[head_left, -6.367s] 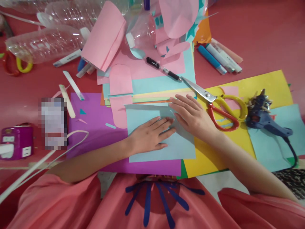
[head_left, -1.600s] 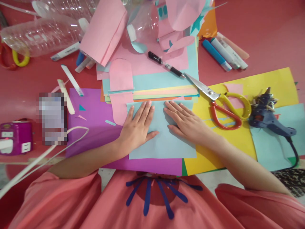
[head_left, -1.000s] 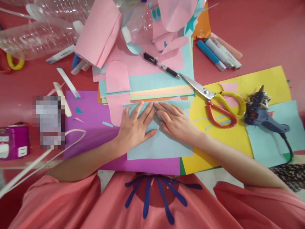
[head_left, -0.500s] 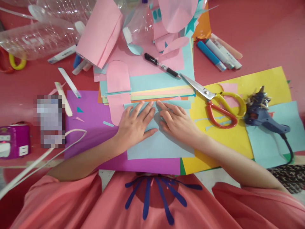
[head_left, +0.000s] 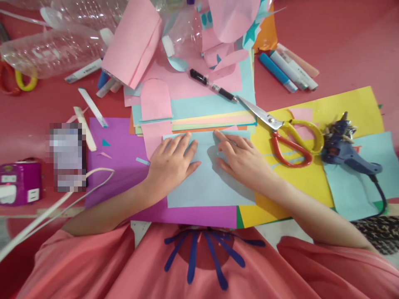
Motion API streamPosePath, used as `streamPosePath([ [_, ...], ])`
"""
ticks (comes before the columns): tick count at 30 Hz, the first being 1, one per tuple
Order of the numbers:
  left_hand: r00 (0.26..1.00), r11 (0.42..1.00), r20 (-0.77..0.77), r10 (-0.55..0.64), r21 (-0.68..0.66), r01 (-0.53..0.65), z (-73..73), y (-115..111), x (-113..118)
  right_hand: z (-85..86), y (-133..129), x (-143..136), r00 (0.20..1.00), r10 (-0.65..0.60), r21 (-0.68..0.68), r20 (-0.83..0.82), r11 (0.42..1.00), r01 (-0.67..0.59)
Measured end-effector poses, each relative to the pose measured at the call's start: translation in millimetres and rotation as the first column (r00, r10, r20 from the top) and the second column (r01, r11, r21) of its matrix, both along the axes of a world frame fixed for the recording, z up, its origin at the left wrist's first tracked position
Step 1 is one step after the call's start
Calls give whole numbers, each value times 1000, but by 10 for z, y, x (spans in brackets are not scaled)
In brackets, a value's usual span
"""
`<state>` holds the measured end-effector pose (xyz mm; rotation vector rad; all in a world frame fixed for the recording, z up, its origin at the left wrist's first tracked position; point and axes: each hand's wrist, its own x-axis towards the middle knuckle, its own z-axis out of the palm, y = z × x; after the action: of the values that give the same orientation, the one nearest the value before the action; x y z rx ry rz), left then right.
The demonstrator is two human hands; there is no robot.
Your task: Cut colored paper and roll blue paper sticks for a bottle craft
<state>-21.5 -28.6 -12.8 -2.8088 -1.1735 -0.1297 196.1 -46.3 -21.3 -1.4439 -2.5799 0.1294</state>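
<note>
A folded light blue paper sheet lies on a purple sheet in front of me. My left hand rests flat on the blue sheet's left part, fingers spread toward its far folded edge. Flat on its right part is my right hand, fingertips near the same edge. Neither hand grips anything. A gap of bare blue paper shows between them.
Yellow-and-red scissors and a blue glue gun lie on yellow paper to the right. A stack of coloured sheets, a black pen, markers, clear plastic bottles, a purple device and a white cable surround the work.
Over the last second my hands slid apart along the blue sheet's far edge, the left going left and the right going right. The sheet stayed in place.
</note>
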Motion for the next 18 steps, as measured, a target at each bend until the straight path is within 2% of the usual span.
streamPosePath([
  [9,1000,1000,0,18,-8,-18,92,111,-86,105,47,189,997,-54,-63,-52,997,51],
  [18,992,989,-7,128,-69,-128,110,109,-109,132,67,315,984,-178,-41,-31,983,176],
])
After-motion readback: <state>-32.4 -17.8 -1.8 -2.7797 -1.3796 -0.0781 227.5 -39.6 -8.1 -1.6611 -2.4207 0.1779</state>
